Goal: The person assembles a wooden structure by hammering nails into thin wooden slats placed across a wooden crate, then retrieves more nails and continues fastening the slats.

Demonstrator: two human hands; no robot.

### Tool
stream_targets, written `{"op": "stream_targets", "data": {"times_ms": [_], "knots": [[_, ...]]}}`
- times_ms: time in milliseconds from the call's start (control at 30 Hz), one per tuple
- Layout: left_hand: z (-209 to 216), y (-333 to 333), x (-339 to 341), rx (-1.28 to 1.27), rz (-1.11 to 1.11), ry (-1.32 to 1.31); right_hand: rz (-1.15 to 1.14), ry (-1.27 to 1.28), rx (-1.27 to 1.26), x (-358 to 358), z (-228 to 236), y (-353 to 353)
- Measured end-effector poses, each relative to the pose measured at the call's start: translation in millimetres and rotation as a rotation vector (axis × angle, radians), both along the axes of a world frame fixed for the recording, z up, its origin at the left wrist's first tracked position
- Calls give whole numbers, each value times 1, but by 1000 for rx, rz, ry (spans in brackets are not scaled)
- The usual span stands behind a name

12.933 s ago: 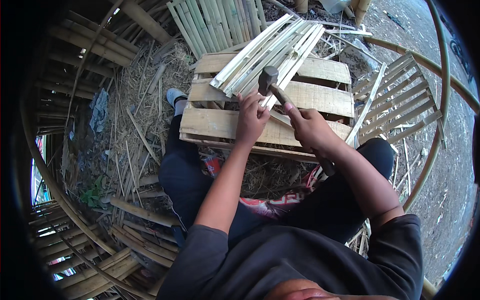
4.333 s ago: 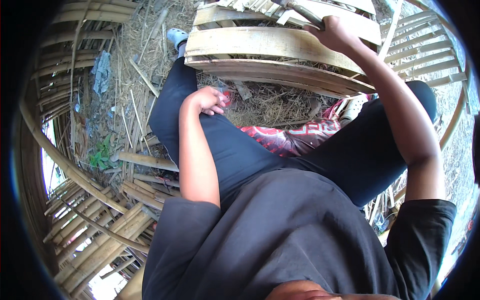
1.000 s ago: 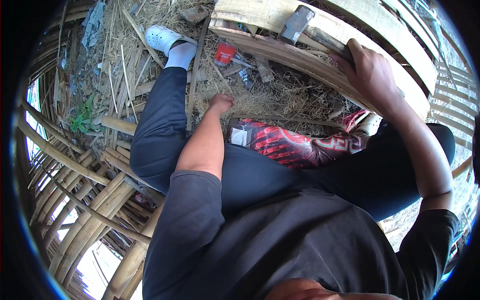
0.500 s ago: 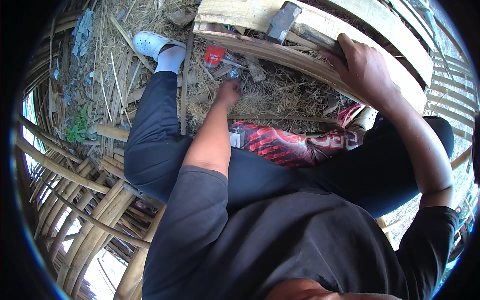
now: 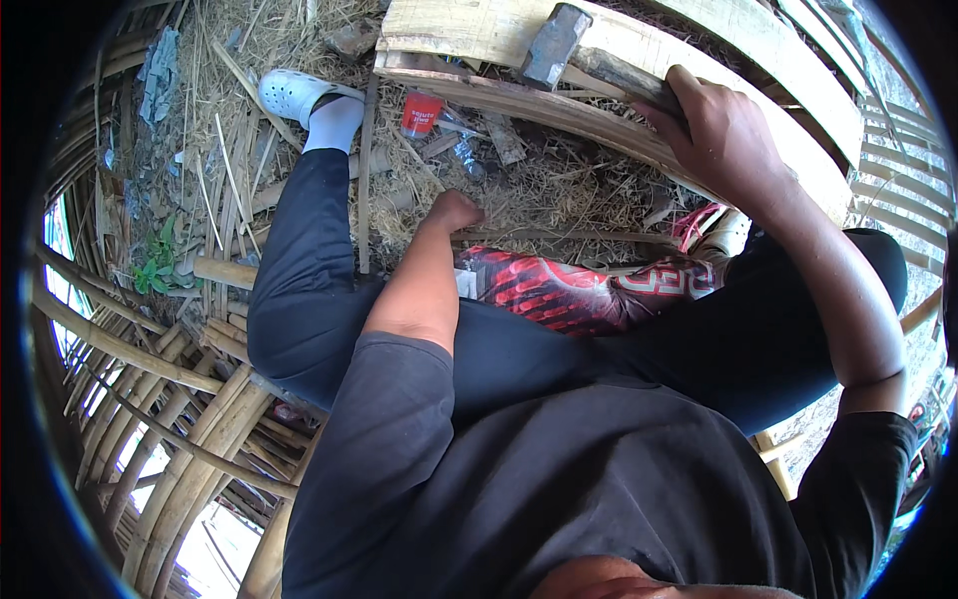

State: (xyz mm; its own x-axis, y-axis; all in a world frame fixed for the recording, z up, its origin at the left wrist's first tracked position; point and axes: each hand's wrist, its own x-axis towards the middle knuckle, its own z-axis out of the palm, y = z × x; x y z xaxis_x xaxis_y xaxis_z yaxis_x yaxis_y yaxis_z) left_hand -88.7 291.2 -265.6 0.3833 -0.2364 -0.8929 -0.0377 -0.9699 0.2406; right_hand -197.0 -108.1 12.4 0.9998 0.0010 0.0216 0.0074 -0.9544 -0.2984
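My right hand [image 5: 723,130] is closed round the wooden handle [image 5: 627,80] of a sledgehammer. The heavy metal hammer head [image 5: 555,47] lies over the near edge of a pale wooden plank [image 5: 449,25]. Low over the straw-covered ground, my left hand [image 5: 458,210] is closed like a fist, and its fingers are mostly hidden. Whether anything is in it cannot be seen. A crumpled shiny clear-and-blue wrapper [image 5: 465,155] lies just beyond that hand. Beside the plank's left end stands a red plastic cup [image 5: 420,115].
Red and black printed cloth [image 5: 544,290] lies across by my legs. My left foot in a white clog [image 5: 291,95] rests on the straw. Bamboo poles [image 5: 190,464] curve along the left, with a small green plant [image 5: 155,262] nearby. Bamboo slats [image 5: 903,190] are at the right.
My left hand has drawn back toward me from beside the shiny wrapper, which now shows more fully. The right hand keeps its hold on the sledgehammer; the view has shifted slightly.
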Motion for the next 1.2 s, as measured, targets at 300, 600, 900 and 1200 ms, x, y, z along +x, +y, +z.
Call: {"op": "stream_targets", "data": {"times_ms": [300, 600, 900, 1200], "knots": [[-24, 28, -5, -339, 242, -130, 10, 16, 28, 2, 3, 0], [-28, 45, 0, -163, 362, -378, 14, 12, 7, -1, 3, -3], [-14, 44, 1, 29, -290, -248, 38, 13, 48, 3, 3, -1], [24, 31, 31, 9, -372, 54, 53, -66, 94, 1, 16, 11]]}}
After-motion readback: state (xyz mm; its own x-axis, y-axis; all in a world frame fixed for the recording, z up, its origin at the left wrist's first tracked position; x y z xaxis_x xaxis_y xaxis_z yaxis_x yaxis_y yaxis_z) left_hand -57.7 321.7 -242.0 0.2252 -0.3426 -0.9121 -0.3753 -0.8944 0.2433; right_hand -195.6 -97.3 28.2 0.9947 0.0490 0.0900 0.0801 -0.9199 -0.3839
